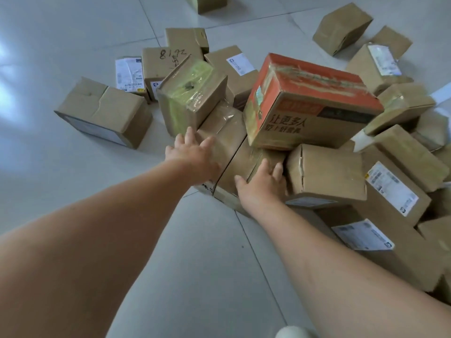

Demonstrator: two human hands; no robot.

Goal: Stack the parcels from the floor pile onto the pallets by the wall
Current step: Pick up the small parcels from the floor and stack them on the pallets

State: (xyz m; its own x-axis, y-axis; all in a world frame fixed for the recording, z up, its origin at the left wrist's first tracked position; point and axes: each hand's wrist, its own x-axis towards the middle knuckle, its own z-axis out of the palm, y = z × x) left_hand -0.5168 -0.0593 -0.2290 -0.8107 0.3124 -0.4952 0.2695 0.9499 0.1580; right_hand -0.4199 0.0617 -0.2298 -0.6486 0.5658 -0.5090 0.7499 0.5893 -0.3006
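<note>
At the far left, a lone brown parcel (102, 111) is lying apart from the rest on the pale tiled floor (61, 45). Just right of it, a parcel with handwritten numbers (166, 62) is sitting at the back edge of the pile, and a green-taped parcel (192, 93) is leaning tilted against the boxes beside it.

Below that one, the left hand (192, 152) is reaching in with its fingers spread and nearly straight, lying flat on the upper left edge of a low taped parcel (227, 137) at the front of the pile, without curling round it. The right hand (261, 184) is pressing on the same parcel's near right corner, thumb splayed on the front face and fingers extended toward the gap beside a plain brown parcel (327, 172).

An orange-topped parcel (312, 101) with printed characters is resting tilted on top of these two. Further right, more parcels, several with white labels (390, 191), are lying heaped against each other on the floor.
</note>
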